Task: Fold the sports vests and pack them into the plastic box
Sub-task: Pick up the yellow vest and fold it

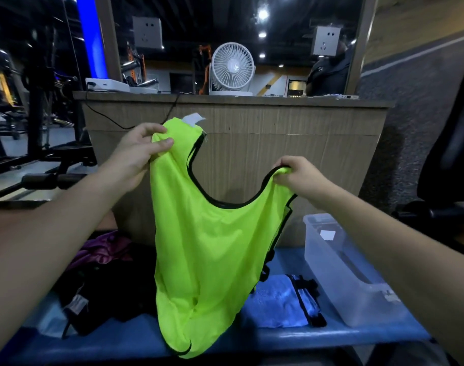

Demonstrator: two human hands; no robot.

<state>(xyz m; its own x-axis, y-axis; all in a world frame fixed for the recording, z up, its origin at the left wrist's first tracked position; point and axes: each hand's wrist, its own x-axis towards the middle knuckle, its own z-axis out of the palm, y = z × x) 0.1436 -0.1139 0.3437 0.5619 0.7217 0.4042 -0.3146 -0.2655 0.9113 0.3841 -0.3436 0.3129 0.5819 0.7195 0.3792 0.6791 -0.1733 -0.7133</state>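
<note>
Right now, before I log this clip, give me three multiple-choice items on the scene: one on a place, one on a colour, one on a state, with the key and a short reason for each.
1. Where is the clear plastic box?
A. on the blue bench, at the right
B. on the wooden counter by the fan
C. on the floor under the bench

2. What colour is the vest held up?
A. purple
B. neon yellow-green with black trim
C. white

3. How is that vest held?
A. lying folded on the bench
B. one hand only
C. both hands, one strap each

Key:
1 A: the box stands on the blue bench, beside a folded blue vest.
2 B: the fabric is bright yellow-green, edged black.
3 C: the left hand pinches one strap and the right hand the other, so the vest hangs unfolded.
</note>
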